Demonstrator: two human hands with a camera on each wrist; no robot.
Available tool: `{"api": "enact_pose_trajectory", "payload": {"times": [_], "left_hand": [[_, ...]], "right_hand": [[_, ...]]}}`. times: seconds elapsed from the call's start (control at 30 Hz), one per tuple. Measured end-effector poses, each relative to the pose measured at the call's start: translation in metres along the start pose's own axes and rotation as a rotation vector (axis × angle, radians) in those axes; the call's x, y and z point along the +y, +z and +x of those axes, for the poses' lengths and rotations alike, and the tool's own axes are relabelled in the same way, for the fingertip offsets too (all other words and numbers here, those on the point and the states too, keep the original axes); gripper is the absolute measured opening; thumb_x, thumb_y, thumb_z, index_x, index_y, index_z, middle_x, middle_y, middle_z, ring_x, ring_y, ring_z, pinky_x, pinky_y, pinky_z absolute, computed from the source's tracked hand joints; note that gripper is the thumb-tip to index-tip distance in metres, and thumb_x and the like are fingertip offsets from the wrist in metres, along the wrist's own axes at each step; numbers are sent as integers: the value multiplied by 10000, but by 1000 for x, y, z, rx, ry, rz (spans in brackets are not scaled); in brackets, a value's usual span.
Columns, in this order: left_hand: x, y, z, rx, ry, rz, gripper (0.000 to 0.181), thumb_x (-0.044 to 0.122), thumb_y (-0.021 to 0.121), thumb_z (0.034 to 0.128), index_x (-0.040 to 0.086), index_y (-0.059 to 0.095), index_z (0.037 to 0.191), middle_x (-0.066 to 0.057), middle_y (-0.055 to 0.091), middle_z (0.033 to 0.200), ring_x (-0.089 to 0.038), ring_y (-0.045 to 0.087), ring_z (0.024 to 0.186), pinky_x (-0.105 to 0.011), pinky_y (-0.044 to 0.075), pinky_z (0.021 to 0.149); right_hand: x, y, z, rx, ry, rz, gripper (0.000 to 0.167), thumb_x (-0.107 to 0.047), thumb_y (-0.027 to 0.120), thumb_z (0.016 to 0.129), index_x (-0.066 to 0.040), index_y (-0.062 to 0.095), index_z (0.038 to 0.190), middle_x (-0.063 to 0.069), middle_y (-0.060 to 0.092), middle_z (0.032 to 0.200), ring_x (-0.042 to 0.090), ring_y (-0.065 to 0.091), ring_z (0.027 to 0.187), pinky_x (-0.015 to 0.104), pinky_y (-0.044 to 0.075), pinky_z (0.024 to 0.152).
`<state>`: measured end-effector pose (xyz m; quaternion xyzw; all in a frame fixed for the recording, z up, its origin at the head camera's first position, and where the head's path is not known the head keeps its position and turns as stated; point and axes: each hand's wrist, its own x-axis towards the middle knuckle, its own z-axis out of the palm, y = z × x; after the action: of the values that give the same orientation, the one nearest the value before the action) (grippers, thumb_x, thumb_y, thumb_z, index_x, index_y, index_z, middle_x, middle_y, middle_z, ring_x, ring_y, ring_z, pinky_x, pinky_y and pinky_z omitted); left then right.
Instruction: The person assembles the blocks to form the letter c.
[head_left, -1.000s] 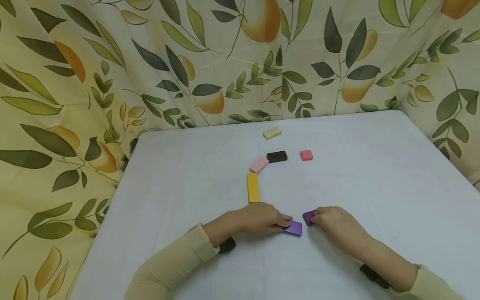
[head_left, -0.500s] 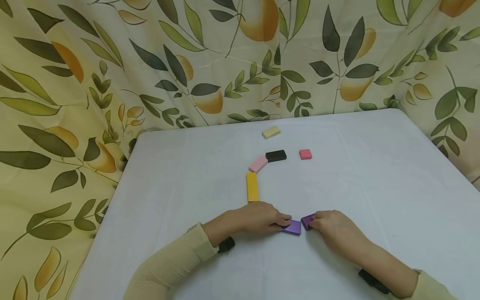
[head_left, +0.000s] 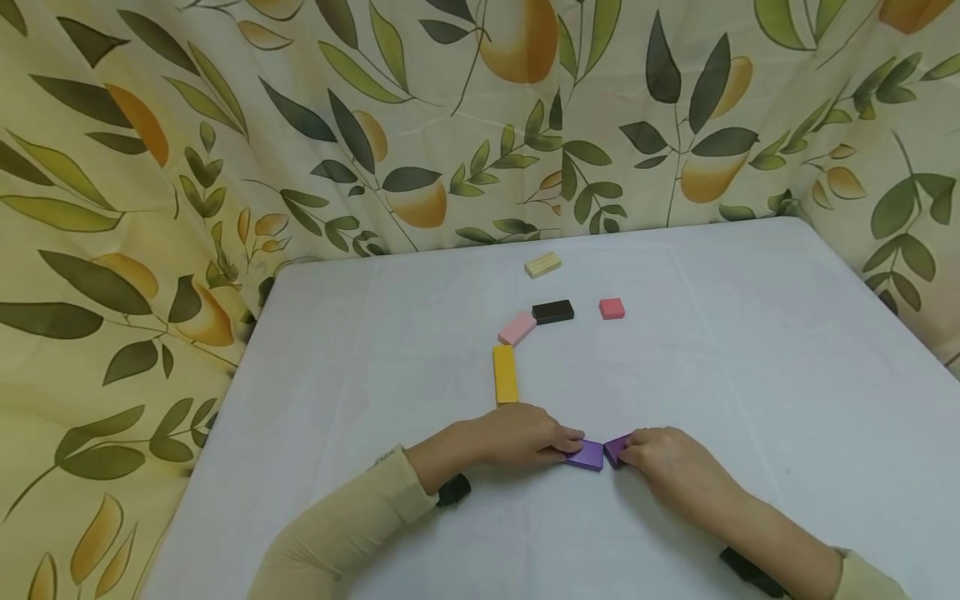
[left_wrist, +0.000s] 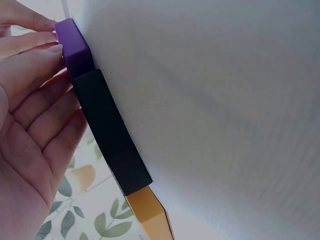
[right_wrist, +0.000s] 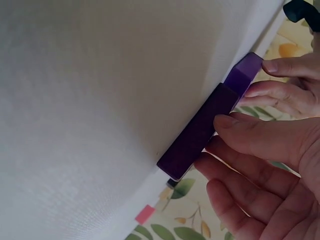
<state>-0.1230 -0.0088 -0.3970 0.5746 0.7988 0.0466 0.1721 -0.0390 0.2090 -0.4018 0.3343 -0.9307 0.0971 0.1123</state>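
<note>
My left hand (head_left: 513, 435) holds a lighter purple block (head_left: 587, 456) flat on the white table, thumb and fingers on its sides. A dark purple block (head_left: 617, 450) is pinched between the thumb and fingers of my right hand (head_left: 678, 467). The two purple blocks meet end to end at an angle, as the right wrist view shows. In the left wrist view a blackish block (left_wrist: 112, 132) adjoins the lighter purple one, and a yellow block (left_wrist: 149, 210) follows it. My left hand hides the blackish block in the head view.
Beyond the yellow block, a pink block (head_left: 517, 328) and a black block (head_left: 553, 312) carry on the curved row. A red block (head_left: 612, 308) and a pale yellow ridged block (head_left: 543, 265) lie apart. A leaf-patterned curtain (head_left: 450, 125) hangs behind the table.
My right hand has brought the dark purple block slightly toward me and turned it, closing the gap to the lighter purple block. My left hand stays in place.
</note>
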Motion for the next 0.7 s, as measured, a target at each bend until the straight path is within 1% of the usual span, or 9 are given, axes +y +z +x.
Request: {"api": "enact_pose_trajectory", "payload": {"times": [0.17, 0.4, 0.53, 0.7], "left_hand": [[0, 0, 1, -6, -3, -5, 351, 230, 541, 940, 193, 547, 1289, 107, 492, 1318, -52, 521, 1110, -119, 408, 788], [-1, 1, 2, -12, -10, -18, 355, 231, 543, 939, 196, 542, 1292, 115, 485, 1322, -45, 504, 1128, -121, 401, 803], [-1, 1, 2, -10, -6, -16, 353, 229, 549, 936, 195, 546, 1287, 111, 492, 1315, -49, 506, 1128, -119, 401, 803], [-1, 1, 2, -8, -2, -10, 350, 228, 550, 935, 196, 548, 1284, 110, 494, 1312, -53, 511, 1122, -117, 403, 789]], "right_hand": [[-1, 0, -1, -3, 8, -1, 157, 60, 779, 629, -49, 696, 705, 3, 626, 721, 164, 620, 695, 350, 514, 651], [-1, 0, 0, -4, 14, 4, 158, 55, 779, 633, -57, 695, 707, -5, 619, 720, 156, 615, 684, 348, 512, 647], [-1, -1, 1, -18, 12, 4, 160, 65, 765, 644, -56, 692, 719, -4, 620, 726, 155, 615, 687, 344, 510, 649], [-2, -2, 1, -37, 33, -6, 159, 70, 762, 646, -54, 699, 724, 0, 624, 730, 162, 619, 693, 347, 510, 655]]}}
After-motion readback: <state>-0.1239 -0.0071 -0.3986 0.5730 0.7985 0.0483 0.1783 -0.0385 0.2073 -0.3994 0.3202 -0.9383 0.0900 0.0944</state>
